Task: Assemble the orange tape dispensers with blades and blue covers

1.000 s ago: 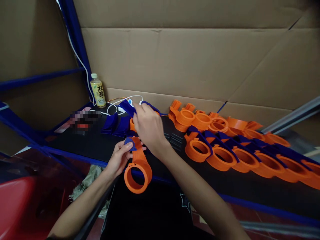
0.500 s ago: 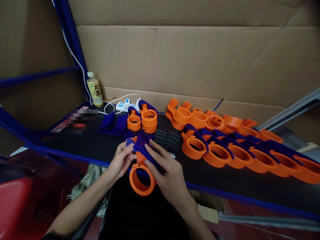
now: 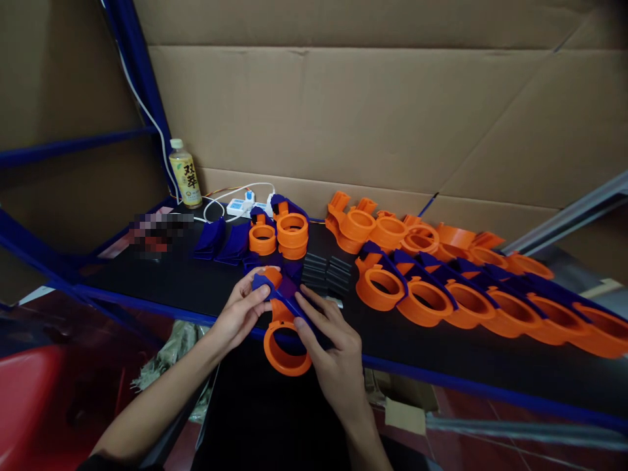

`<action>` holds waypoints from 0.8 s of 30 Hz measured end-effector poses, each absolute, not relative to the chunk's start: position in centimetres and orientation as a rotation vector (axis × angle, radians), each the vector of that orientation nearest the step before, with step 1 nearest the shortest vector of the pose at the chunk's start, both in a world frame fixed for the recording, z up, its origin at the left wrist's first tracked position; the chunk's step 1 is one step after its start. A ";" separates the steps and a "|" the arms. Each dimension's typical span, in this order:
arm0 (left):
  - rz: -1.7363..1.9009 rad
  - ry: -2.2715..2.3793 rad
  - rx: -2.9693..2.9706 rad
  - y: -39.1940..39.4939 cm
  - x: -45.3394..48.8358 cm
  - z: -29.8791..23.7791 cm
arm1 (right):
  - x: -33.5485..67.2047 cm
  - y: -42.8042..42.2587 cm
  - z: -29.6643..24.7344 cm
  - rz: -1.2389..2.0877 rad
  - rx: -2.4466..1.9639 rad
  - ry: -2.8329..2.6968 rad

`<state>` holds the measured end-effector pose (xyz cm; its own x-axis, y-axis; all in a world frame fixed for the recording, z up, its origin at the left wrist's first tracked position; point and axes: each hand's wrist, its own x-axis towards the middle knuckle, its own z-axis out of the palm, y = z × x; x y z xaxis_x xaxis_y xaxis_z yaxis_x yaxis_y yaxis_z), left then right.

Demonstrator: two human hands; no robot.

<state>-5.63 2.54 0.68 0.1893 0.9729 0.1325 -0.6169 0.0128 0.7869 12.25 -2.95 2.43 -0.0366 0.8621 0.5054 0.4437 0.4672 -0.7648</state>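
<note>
An orange plastic tape dispenser (image 3: 283,367) with a round ring is held up over the front edge of the table, between both hands. A blue-purple plastic piece (image 3: 288,288) lies along its upper end and right side. My left hand (image 3: 241,315) pinches the top end, thumb on the blue part and fingers behind. My right hand (image 3: 337,350) grips the right side, fingers laid along the blue piece. Part of the ring's right side is covered by the right hand. Just beyond the hands lie black strips (image 3: 326,273) in stacks.
Rows of orange dispensers (image 3: 424,313), many with blue parts, fill the right side. Two dispenser stacks (image 3: 293,245) and blue flat pieces (image 3: 233,245) stand behind my hands. A drink bottle (image 3: 185,176) and a white power strip (image 3: 238,208) sit at the back left.
The held dispenser has shifted slightly right and up and turned a little, showing more orange at its top. Both hands have moved with it and keep their hold.
</note>
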 end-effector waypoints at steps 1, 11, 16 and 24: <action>1.330 0.535 0.860 2.5 -5.6 0.7 | 12.2 -3.0 2.3 0.517 -1.140 -1.650; 1.254 0.606 0.980 0.8 -5.3 1.4 | 12.8 -4.0 3.2 0.901 -1.114 -1.425; 1.120 0.550 1.081 -0.6 -5.4 2.4 | 13.0 -3.8 2.6 1.102 -1.103 -1.097; 1.112 0.474 1.321 -0.4 -6.1 2.4 | 12.8 -4.3 2.9 1.319 -1.027 -0.998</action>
<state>-6.09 -0.44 2.40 0.4449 0.8438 0.3001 -0.3685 -0.1330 0.9201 12.84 -4.33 2.91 0.0130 0.9998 -0.0124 -0.2604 -0.0086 -0.9655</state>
